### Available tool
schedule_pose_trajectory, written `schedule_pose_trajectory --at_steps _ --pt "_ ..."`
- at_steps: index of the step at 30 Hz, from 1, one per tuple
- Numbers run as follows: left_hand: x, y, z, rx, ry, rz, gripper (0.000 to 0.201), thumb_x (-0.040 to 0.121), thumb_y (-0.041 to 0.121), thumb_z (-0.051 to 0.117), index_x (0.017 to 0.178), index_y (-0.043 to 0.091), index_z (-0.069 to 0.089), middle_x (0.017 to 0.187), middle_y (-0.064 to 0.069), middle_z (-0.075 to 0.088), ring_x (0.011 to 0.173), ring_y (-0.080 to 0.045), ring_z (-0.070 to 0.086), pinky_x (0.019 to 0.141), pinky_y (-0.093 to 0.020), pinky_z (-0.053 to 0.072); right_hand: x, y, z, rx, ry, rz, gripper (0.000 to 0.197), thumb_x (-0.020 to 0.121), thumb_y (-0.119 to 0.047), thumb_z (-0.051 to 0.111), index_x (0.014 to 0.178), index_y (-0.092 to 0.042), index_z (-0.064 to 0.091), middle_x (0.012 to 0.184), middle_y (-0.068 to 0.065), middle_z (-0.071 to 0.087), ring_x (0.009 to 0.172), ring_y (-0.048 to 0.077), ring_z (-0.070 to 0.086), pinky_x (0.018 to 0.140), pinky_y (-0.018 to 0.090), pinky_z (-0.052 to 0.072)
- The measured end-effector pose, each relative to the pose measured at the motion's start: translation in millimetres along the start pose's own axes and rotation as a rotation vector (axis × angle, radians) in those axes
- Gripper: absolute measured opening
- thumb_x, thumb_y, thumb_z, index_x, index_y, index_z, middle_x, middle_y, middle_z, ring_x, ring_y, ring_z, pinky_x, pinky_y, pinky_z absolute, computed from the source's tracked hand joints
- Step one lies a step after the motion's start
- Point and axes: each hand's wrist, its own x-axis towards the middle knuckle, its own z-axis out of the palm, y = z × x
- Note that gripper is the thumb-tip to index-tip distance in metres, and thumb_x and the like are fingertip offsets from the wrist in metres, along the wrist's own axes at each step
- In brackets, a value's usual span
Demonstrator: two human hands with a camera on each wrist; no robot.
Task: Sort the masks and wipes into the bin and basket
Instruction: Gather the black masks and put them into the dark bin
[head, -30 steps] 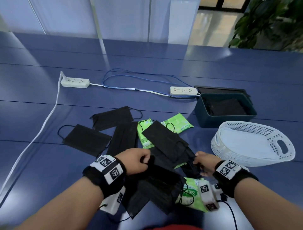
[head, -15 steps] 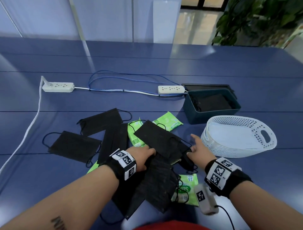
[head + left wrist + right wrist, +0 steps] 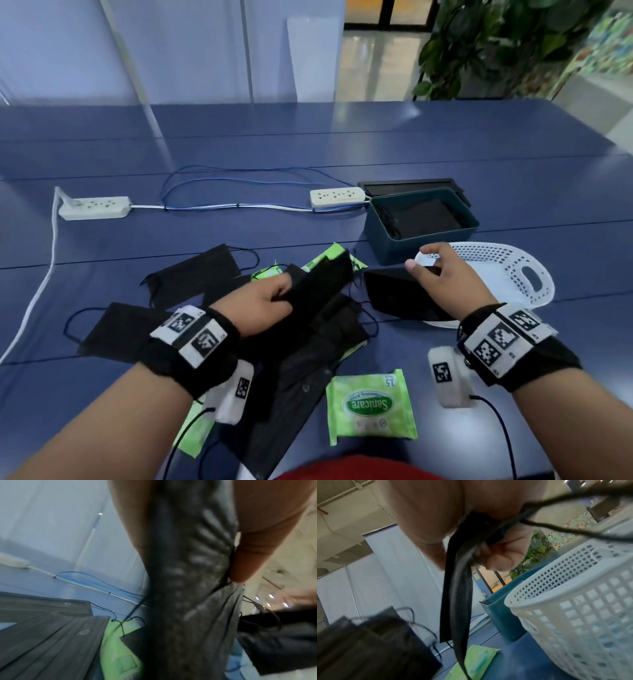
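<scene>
- Since the earlier frames, both hands have risen off the pile: the right hand (image 3: 442,277) has carried a black mask (image 3: 400,298) up and toward the containers, and the left hand (image 3: 263,305) has lifted a second black mask (image 3: 322,281) clear of the heap.
- Nearest the person, a green Sanicare wipes pack (image 3: 371,406) lies flat on the blue bench (image 3: 102,377), now uncovered; another green pack (image 3: 193,433) shows partly under the left wrist.
- Left-hand fingers (image 3: 247,555) are curled, gripping their mask bunched lengthwise; its ear loops trail down.
- Right-hand fingers (image 3: 503,555) pinch their mask folded at one end, so that it hangs in a narrow strip.
- Loose black masks (image 3: 191,274) remain spread to the left, overlapping further wipes packs (image 3: 325,257).
- Beyond the right hand stands the white perforated basket (image 3: 520,274), apparently empty, and behind it the dark teal bin (image 3: 387,240), already holding dark masks.
- Judgement: the sort is at an early stage; masks appear destined for the bin, and the right-hand mask is nearest delivery.
- Farthest lie two power strips (image 3: 94,207) joined by blue cable.
</scene>
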Motion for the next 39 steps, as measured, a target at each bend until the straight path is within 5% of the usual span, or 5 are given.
schedule_pose_trajectory --at_steps 4,13,32,36,39 --pt "2 -1 -18 -0.44 0.159 -0.064 0.017 0.081 0.011 0.055 0.089 0.023 0.047 0.088 0.001 0.062 0.08 -0.015 0.058 0.077 -0.034 0.049 -1 -2 3 -0.138 -0.096 0.021 0.058 0.076 -0.036 0.075 0.124 -0.019 0.046 0.101 -0.002 0.051 0.101 0.021 0.055 0.077 0.024 0.037" --pt "-16 -11 -11 -1.186 0.263 -0.238 0.039 0.081 -0.019 0.032 0.1 0.006 0.055 0.087 -0.018 0.064 0.069 -0.026 0.066 0.062 -0.036 0.058 4 8 12 -0.326 -0.186 0.001 0.011 0.083 -0.016 0.057 0.074 -0.018 0.052 0.072 0.001 0.058 0.073 0.02 0.054 0.06 0.026 0.036" --pt "-13 20 25 -1.48 0.168 -0.383 0.032 0.097 0.021 0.043 0.117 0.004 0.062 0.099 -0.013 0.071 0.082 -0.026 0.07 0.071 -0.039 0.059 -17 -48 39 1.034 -0.613 0.157 0.029 0.097 -0.019 0.043 0.115 -0.011 0.064 0.113 0.013 0.069 0.097 0.027 0.066 0.095 0.045 0.047" --pt "-9 36 22 -1.634 0.117 -0.204 0.053 0.092 0.046 0.041 0.111 0.006 0.07 0.119 -0.019 0.065 0.102 -0.03 0.066 0.092 -0.045 0.05 -19 -51 57 0.775 -0.738 0.111 0.023 0.098 -0.019 0.046 0.115 -0.006 0.053 0.087 0.012 0.066 0.058 0.02 0.065 0.045 0.028 0.053" --pt "-10 36 20 -1.642 0.11 -0.174 0.051 0.081 0.047 0.048 0.1 0.008 0.075 0.117 -0.018 0.067 0.102 -0.027 0.067 0.091 -0.042 0.052 -18 -45 60 0.56 -0.803 0.007 0.023 0.093 -0.012 0.055 0.114 -0.006 0.05 0.074 0.005 0.062 0.046 0.015 0.057 0.039 0.021 0.045"
